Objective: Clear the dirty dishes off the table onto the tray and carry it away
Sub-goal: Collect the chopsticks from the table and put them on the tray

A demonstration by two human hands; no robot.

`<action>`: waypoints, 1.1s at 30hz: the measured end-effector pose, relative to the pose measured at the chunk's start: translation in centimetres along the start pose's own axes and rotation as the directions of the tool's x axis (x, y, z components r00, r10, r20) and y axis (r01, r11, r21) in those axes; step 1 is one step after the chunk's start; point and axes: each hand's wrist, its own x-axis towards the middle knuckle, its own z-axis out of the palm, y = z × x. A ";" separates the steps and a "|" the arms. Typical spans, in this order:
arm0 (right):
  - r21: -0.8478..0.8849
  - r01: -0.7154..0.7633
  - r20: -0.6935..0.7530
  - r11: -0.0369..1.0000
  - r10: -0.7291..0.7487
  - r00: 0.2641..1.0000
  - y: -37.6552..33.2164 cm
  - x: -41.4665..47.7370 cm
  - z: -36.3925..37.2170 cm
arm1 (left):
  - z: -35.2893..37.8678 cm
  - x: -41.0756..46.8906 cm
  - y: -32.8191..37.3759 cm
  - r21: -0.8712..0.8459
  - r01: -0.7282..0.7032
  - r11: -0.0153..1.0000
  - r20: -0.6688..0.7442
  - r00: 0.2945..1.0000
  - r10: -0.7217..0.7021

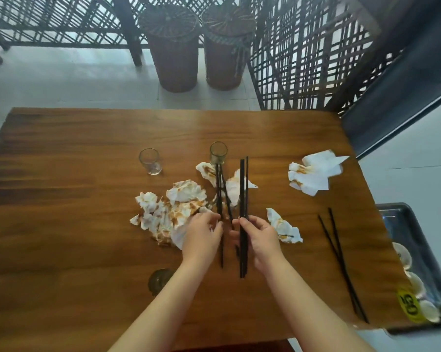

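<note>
My right hand point(258, 240) grips a pair of black chopsticks point(243, 189) held upright above the wooden table point(62, 174). My left hand point(204, 235) closes on another black pair point(220, 189) that lies across stained napkins. A third pair of chopsticks point(340, 260) rests near the table's right edge. Two glasses stand farther back, a clear one point(150, 161) and one with a dark bottom point(218, 153). Crumpled, sauce-stained napkins point(173, 209) spread across the middle, with more point(313, 174) at the right. A dark tray point(414, 240) sits beyond the right edge, holding several small white dishes point(402, 255).
A small dark round object point(159, 280) lies near the table's front, left of my left forearm. Two wicker stools point(173, 47) and lattice screens point(303, 59) stand beyond the far edge. A yellow sticker point(409, 304) marks the table's right corner.
</note>
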 end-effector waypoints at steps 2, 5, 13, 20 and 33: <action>-0.005 0.010 -0.017 1.000 -0.010 1.000 -0.5 0.4 -1.7 | 1.6 1.2 -0.1 0.118 0.072 0.990 0.005 0.997 -0.074; 0.001 0.007 -0.032 1.000 -0.007 0.999 -1.0 1.1 -3.6 | 3.5 2.2 -0.7 0.392 0.136 0.910 0.028 0.987 -0.159; -0.021 -0.027 -0.010 0.999 0.027 1.000 -2.5 3.4 -7.3 | 7.0 2.6 1.1 0.586 0.313 0.747 -0.123 0.946 -0.300; -0.061 -0.056 0.058 0.997 0.060 0.997 -3.1 4.4 -7.6 | 6.7 1.3 3.2 0.266 0.474 0.840 -0.192 0.879 -0.435; -0.133 -0.112 0.095 0.985 0.125 0.988 -1.9 4.1 -4.1 | 5.6 -2.6 5.9 -0.498 0.448 0.743 0.109 0.882 -0.458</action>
